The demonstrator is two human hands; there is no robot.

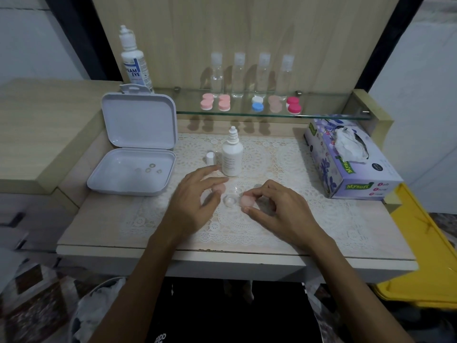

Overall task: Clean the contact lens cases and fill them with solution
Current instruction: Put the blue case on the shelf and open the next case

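on the glass shelf (321,115) you have five closed lens cases (207,102) in a row: two pink, one white and blue, one pale beige, one magenta. behind them stand four clear bottles (217,75). one tall solution bottle (134,61) stands at the shelf's left end.

on the tabletop (94,233), over the lace mat (321,219), one small white bottle (232,154) stands upright with its nozzle bare, and its one white cap (210,158) stands just to its left. one white box (134,157) lies open at the left, four small round pieces in its tray. one tissue box (351,159) sits at the right.

between your hands one clear case (231,200) lies open on the mat. two pink lids are off it: one lid (219,188) lies under your left fingers, the other (246,201) is in your right grip.

your left hand (195,196) hovers palm down, fingers spread and loosely bent, its grip slack and holding nothing. your right hand (274,206) is curled, thumb and forefinger pinching the pink lid just right of the case.
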